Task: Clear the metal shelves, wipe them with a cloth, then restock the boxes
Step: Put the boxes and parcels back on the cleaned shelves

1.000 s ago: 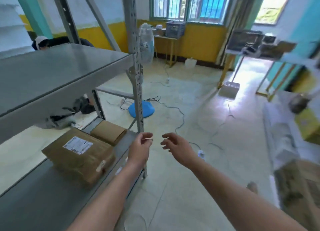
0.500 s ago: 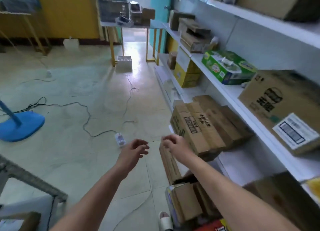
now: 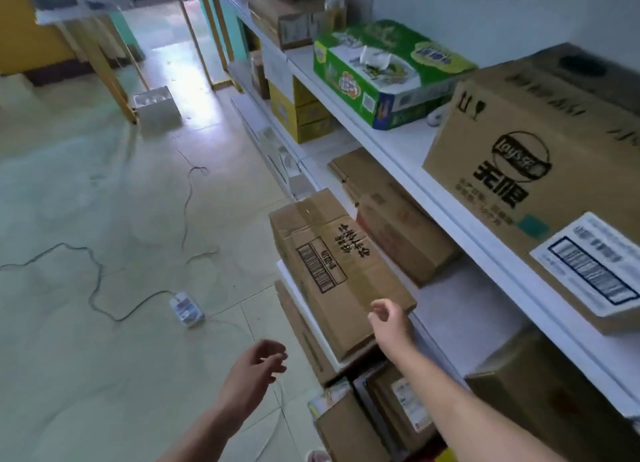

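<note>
Grip, right hand (image 3: 389, 323): fingers loosely curled, nothing in them, hovering right at the near corner of the taped box (image 3: 332, 267). Contact is too close to call.
Grip, left hand (image 3: 254, 368): slack, fingers half bent, holding nothing, out over the floor (image 3: 104, 184).
Arms: both bare forearms reach forward, the right further in than the left.
Box: flat brown cardboard with a glossy tape strip and a printed barcode, lying at the front edge of the lower shelf (image 3: 460, 305), a white one.
Neighbours: another brown carton (image 3: 398, 219) sits just beside it, deeper in. On the upper shelf (image 3: 398, 142) are a Lay's carton (image 3: 519, 170) and a green tissue pack (image 3: 381, 70).
Room: smooth pale tiles stretch wide to the left, where a power strip (image 3: 186, 309) and its thin cable (image 3: 93, 281) lie.
</note>
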Demonstrator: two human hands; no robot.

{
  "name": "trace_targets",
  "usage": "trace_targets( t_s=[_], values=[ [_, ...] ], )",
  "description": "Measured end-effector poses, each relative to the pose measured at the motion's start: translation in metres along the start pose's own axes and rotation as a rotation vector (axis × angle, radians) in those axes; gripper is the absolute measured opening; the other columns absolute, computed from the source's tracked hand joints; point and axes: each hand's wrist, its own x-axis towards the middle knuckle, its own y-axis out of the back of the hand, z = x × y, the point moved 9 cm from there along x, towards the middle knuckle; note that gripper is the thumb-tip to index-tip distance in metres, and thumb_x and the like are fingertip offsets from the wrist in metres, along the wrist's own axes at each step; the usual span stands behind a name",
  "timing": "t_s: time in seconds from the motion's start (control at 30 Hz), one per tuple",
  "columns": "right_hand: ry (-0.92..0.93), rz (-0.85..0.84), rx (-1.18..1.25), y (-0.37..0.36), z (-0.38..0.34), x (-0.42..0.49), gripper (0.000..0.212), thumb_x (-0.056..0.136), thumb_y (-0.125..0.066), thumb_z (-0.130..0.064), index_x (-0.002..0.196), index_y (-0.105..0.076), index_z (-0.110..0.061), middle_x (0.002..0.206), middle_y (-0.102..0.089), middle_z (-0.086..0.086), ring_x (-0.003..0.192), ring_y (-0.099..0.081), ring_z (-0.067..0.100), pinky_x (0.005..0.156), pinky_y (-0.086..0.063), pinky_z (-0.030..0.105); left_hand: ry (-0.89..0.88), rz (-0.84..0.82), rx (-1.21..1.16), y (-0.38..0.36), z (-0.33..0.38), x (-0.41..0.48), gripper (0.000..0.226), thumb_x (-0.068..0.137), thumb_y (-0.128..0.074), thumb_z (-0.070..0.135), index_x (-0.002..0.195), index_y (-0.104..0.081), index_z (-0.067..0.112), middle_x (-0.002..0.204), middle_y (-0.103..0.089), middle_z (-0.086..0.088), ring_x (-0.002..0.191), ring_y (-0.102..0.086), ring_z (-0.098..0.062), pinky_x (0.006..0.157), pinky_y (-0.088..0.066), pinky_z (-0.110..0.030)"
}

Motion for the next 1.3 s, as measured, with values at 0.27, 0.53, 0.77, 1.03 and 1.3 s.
trace_targets(
  t_s=[0.27,0.53,0.77,1.03,1.3],
  values=[
    [-0.190,0.149,-0.111,0.029,0.074,0.139,0.093,0.086,-0.063,-0.069,0.158,-0.028,-0.021,0.162,-0.027,0.008,0.147,-0.031,0.030,0.118,-0.032,0.050,0.270,-0.164,-0.108,-0.093,-0.021,0.113,0.028,0.092,-0.070,0.020,0.117,-0.057,0.018,0.116,-0.069,-0.006,0.110,-0.063,-0.021,0.088,-0.051,-0.036],
    [-0.213,0.133,-0.082,0.000,0.087,0.138,0.090,0.084,-0.065,-0.069,0.150,-0.038,-0.014,0.151,-0.043,0.010,0.137,-0.044,0.032,0.110,-0.041,0.046,0.374,-0.180,-0.083,-0.139,-0.039,0.137,0.022,0.098,-0.063,0.027,0.116,-0.059,0.016,0.123,-0.063,-0.004,0.101,-0.055,-0.013,0.094,-0.046,-0.037],
    [-0.039,0.169,-0.042,0.016,0.000,0.087,0.088,0.085,-0.060,-0.072,0.148,-0.044,-0.013,0.150,-0.048,0.010,0.137,-0.046,0.030,0.108,-0.043,0.042,0.145,0.069,-0.247,-0.083,0.025,0.103,0.056,0.099,-0.061,0.031,0.148,-0.036,0.023,0.135,-0.057,-0.002,0.110,-0.060,-0.017,0.082,-0.045,-0.025],
    [0.259,0.156,0.215,-0.004,-0.177,-0.007,0.050,0.098,-0.055,-0.053,0.128,-0.058,-0.013,0.125,-0.061,0.012,0.102,-0.058,0.019,0.077,-0.045,0.025,-0.059,0.447,-0.278,0.069,0.124,0.019,0.043,0.103,-0.053,0.031,0.145,-0.045,0.020,0.117,-0.054,0.002,0.093,-0.056,-0.013,0.071,-0.043,-0.028],
    [0.610,0.028,0.264,-0.075,-0.329,-0.149,0.046,0.098,-0.057,-0.049,0.131,-0.056,-0.017,0.116,-0.049,-0.001,0.101,-0.050,0.015,0.074,-0.038,0.024,-0.180,0.960,-0.503,0.222,0.114,-0.133,0.063,0.084,-0.059,0.059,0.136,-0.057,0.024,0.126,-0.064,0.000,0.115,-0.060,-0.026,0.106,-0.046,-0.050]
  ],
)
